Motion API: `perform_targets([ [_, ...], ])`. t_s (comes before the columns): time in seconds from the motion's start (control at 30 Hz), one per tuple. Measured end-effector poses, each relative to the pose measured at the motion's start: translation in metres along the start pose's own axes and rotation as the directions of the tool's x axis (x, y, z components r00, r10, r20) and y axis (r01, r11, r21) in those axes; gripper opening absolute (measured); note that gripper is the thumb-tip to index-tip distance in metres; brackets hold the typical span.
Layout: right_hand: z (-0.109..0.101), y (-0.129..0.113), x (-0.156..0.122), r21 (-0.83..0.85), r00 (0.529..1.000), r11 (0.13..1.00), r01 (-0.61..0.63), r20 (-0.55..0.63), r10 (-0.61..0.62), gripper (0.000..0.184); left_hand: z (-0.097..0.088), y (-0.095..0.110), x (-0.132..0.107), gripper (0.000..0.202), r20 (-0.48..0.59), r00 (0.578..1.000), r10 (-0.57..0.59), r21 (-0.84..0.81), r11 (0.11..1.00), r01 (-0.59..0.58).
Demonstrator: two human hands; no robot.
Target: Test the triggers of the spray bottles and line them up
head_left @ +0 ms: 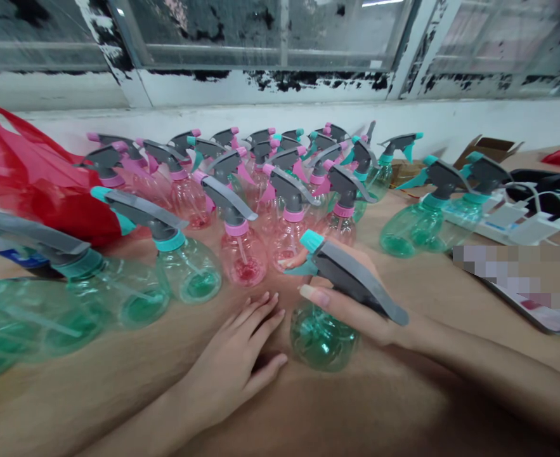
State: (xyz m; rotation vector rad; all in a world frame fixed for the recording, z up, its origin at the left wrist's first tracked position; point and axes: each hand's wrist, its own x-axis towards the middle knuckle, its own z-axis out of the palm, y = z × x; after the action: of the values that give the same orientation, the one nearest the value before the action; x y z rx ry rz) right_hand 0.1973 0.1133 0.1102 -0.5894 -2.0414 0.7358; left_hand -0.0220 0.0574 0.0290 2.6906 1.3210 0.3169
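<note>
My right hand (356,304) is closed around the neck of a green spray bottle (325,343) with a grey and teal trigger head, tilted a little. Some of its fingers are hidden behind the bottle. Just left of it, my left hand (241,349) lies flat on the wooden table (260,431) with fingers apart, holding nothing. In front of the hands stand a pink spray bottle (244,257) and another green spray bottle (189,273).
Several pink and green spray bottles crowd the back by the window wall. More green bottles (37,317) stand at left, near a red plastic bag (32,184). At right are two green bottles (413,228), a white power strip (512,219) and a phone-like device (522,292).
</note>
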Motion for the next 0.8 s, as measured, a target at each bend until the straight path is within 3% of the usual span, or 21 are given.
perform_targets([
  [0.2,-0.0007,-0.0027,0.0024,0.119,0.999,0.992,-0.028,-0.028,0.031,0.013,-0.0004,0.0008,-0.0015,0.053,-0.006,1.0,-0.004,-0.008,1.0,0.004],
  [0.5,-0.0023,-0.006,0.0026,0.095,0.998,0.993,-0.063,-0.017,0.065,0.014,-0.0009,0.0005,-0.0002,0.055,0.004,1.0,-0.007,-0.024,1.0,0.007],
  [0.67,-0.0031,-0.0068,0.0045,0.075,1.0,0.997,-0.03,0.011,0.029,0.025,-0.0001,0.0002,-0.0019,0.054,0.012,1.0,-0.006,-0.007,1.0,0.006],
  [0.8,-0.0033,-0.005,0.0035,0.035,1.0,0.999,-0.025,-0.009,0.025,0.016,-0.0001,0.0002,-0.0017,0.053,0.013,1.0,-0.005,0.005,1.0,0.005],
])
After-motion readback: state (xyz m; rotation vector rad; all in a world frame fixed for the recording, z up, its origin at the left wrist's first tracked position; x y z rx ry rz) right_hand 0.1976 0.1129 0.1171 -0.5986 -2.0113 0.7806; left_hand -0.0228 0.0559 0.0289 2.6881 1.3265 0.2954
